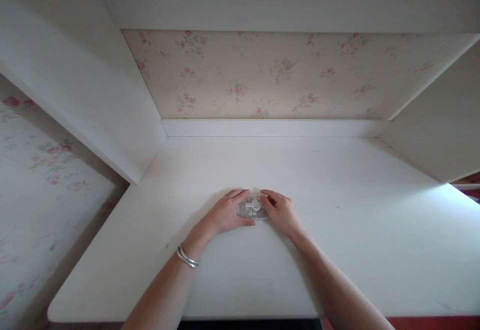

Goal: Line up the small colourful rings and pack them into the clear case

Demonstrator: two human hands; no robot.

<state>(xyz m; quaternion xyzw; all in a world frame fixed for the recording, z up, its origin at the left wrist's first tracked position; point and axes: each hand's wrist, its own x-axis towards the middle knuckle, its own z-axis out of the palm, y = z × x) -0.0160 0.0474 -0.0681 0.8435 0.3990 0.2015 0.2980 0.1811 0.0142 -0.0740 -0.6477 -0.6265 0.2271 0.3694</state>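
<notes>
A small, flat, clear plastic case (252,213) with white pieces showing in it lies on the white desk between my hands. My left hand (228,212) grips its left end, the thumb along the near edge and the fingers at the far edge. At the right end, my right hand (279,212) has its fingers bent and closed on the case near its far corner. What exactly the white pieces are is too small to make out. Two silver bangles (187,257) circle my left wrist.
The white desk (356,250) has a raised back ledge (277,128) and side panels at left (123,120) and right (431,125). Floral wallpaper (277,75) covers the wall behind, below an overhead panel (285,2). Small dark marks dot the desktop.
</notes>
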